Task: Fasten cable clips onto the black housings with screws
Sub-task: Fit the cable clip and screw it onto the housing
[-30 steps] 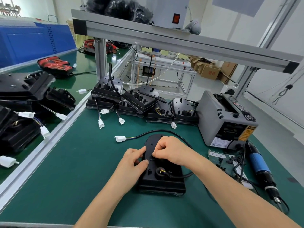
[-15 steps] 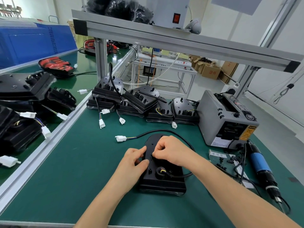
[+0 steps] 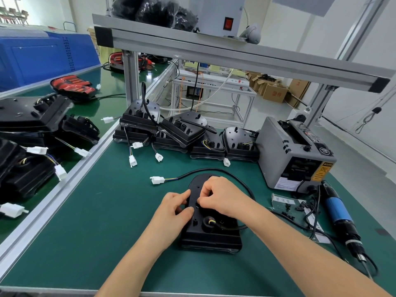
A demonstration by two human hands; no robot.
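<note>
**Hands.** Left hand [image 3: 174, 212]: thumb and fingers pinch the left edge of the black housing [image 3: 211, 234], thumb on its upper face. Right hand [image 3: 221, 196]: fingers curled, tips down on the housing's upper face just beside the left thumb. Whether they pinch a small part is hidden.

**Housing.** It lies flat on the green tabletop [image 3: 96, 221], near the middle, rounded end far, square end near. A round grommet [image 3: 209, 222] with yellow wire showing sits on its near half.

**Cable.** A black cable [image 3: 203, 169] leaves the grommet, loops right and round the far end, and ends left in a white connector [image 3: 157, 180] lying on the tabletop.

**Far row.** Stacked black housings [image 3: 180, 130], some tilted, with white plugs hanging toward the near side.

**Right.** A grey tape dispenser [image 3: 295, 155]. Near it lie small black parts [image 3: 288, 205] on white paper strips. Beside these lies an electric screwdriver [image 3: 340, 217] with a blue and black body, tip pointing near, untouched.

**Left.** Beyond an aluminium rail [image 3: 64, 189], more housings [image 3: 32, 123] are piled on a neighbouring green surface.
</note>
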